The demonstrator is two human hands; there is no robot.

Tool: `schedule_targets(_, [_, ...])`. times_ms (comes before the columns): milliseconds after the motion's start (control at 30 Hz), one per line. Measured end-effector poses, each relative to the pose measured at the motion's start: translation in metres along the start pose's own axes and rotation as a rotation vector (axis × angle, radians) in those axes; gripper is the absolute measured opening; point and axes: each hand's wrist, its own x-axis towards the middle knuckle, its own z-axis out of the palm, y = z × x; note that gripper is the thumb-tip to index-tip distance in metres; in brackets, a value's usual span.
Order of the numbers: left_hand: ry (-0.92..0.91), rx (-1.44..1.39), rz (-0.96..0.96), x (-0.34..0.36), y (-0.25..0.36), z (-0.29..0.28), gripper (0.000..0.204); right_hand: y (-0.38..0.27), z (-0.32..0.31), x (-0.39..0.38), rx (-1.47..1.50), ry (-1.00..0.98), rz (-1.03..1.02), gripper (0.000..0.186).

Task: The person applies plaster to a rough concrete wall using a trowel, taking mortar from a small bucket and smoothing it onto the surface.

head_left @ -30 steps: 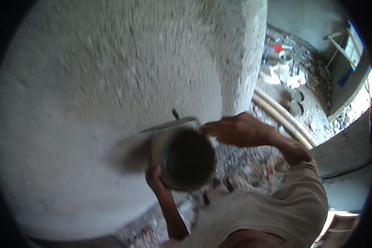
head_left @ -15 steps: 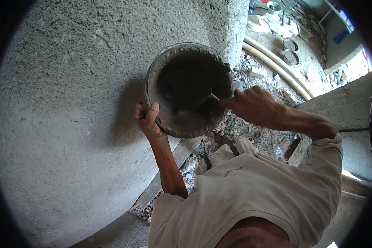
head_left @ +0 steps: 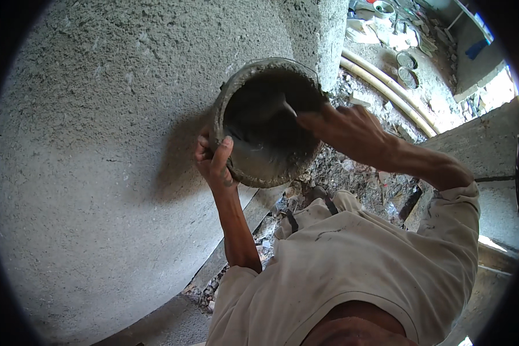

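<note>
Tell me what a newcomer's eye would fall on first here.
First, the round, dark-mouthed bucket with a crusted grey rim, near centre, its left edge gripped by the left hand. Next, the right hand, at the bucket's right side, holding a tool with a pale metal shank inside the shadowed opening. Then the rough, grey, curved wall filling the left side.

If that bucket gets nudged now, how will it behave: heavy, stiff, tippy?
The bucket likely feels heavy, since what looks like wet grey mix lies inside. It seems fairly stiff: its rim looks round despite the left hand gripping it. It could tip, as that hand holds just one side.
</note>
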Motion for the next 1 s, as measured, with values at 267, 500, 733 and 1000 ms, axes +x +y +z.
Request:
schedule_targets(267, [-0.015,0.068,0.051,0.002,0.0,0.007,0.023,-0.013,0.011,-0.024,0.006,-0.161,0.009,0.034])
schedule_targets(500, [-0.067,0.05,0.083,0.001,-0.007,0.025,0.023,0.002,0.009,-0.018,-0.127,0.116,0.155,0.052])
schedule_targets(733, [-0.032,0.071,0.103,0.0,-0.005,0.041,0.014,-0.016,0.013,-0.027,0.031,-0.048,0.158,0.044])
schedule_targets(1000, [-0.024,0.136,0.179,-0.005,-0.007,0.044,0.013,-0.019,0.015,-0.019,0.048,-0.161,0.302,0.037])
